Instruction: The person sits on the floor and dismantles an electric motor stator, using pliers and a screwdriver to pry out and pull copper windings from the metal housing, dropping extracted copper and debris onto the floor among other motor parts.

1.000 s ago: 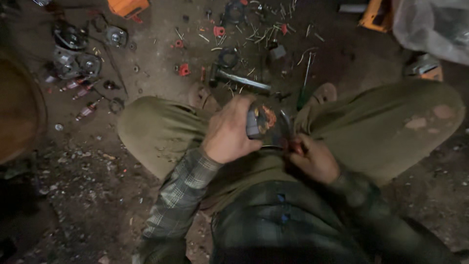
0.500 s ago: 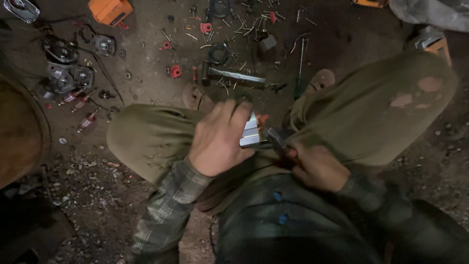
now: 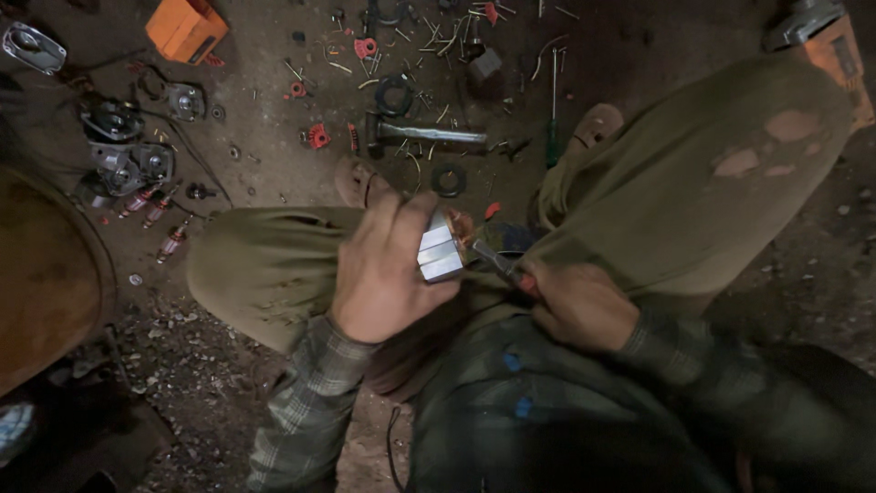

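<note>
Near me: left hand w/ grip wrapped tight round a silver metal block, held over my lap between the knees. Right hand just right of it, grip closed on a thin dark tool, tip touching the block's right edge. Plaid sleeves, olive trousers, sitting cross-legged on dirt floor. Further out: black rubber ring near my foot, then a hammer lying flat, green-handled screwdriver to its right. Far left: orange box, grey motor parts left-mid. Scattered nails and red bits at far centre. Orange power tool far right.
</note>
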